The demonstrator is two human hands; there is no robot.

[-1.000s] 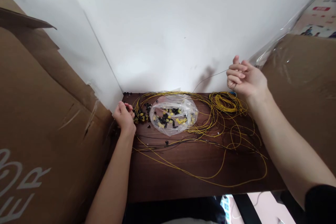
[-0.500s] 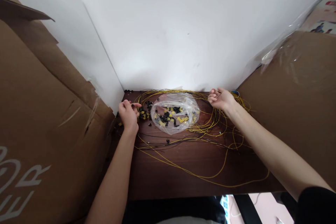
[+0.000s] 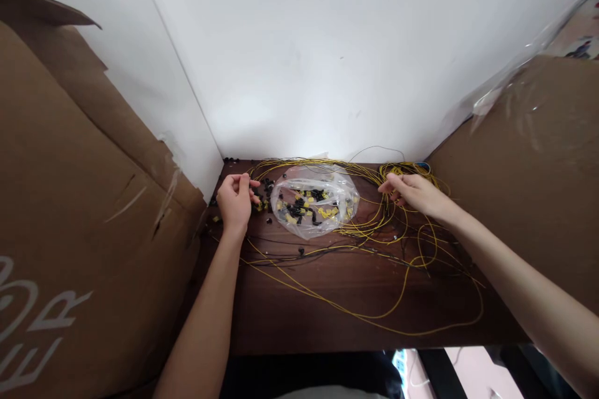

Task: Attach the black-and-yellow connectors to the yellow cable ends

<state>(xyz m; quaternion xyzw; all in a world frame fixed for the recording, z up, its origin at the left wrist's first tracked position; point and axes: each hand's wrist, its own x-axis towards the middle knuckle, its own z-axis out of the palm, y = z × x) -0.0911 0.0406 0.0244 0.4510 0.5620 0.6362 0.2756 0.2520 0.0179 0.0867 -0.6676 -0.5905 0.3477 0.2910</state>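
My left hand (image 3: 235, 202) is at the left of the dark wooden tabletop (image 3: 322, 305), its thumb pressed toward its curled fingers. Whatever is between them is too small to make out. Just beyond its fingertips lie loose black and yellow connector pieces (image 3: 264, 204). My right hand (image 3: 414, 193) hovers over the yellow and black wires (image 3: 381, 221), thumb and fingers pinched together; what they hold is unclear. Between the hands sits a clear plastic bag (image 3: 306, 232) with several black and yellow connectors inside. A thin dark wire (image 3: 377, 147) arcs up against the white wall near my right hand.
A large cardboard box (image 3: 88, 199) borders the left side, and another cardboard box (image 3: 528, 187) with clear film borders the right. The white wall (image 3: 299, 62) closes off the back. Long yellow wires (image 3: 322, 301) loop across the tabletop toward its front.
My right hand has turned from palm-up to a palm-down pinch and shifted slightly right and down. A thin dark wire now arches near it. My left hand has turned slightly, its thumb now uppermost.
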